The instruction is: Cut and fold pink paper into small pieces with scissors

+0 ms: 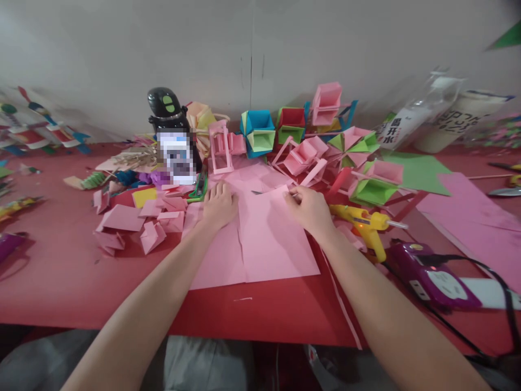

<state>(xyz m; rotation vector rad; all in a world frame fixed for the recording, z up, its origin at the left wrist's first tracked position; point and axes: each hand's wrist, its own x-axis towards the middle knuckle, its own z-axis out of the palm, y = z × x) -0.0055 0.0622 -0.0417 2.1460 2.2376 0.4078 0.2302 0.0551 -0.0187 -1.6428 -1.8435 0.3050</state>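
Two sheets of pink paper lie side by side in front of me, the right sheet (277, 239) slightly overlapping the left sheet (220, 263). My left hand (220, 206) rests flat on the upper part of the left sheet, fingers stretched forward. With thumb and fingers closed, my right hand (308, 209) grips the top right corner of the right sheet. A small dark pointed tip (256, 192) shows at that sheet's upper edge; the rest of it is hidden. Green-handled scissors (199, 187) lie just beyond my left hand.
Folded pink pieces (122, 217) lie left. A phone (179, 157) leans on a black figure (166, 108). Colourful paper models (258, 133) line the wall. At right are a yellow glue gun (366, 222), a purple power strip (435, 277), a bottle (419, 114) and a cup (459, 122).
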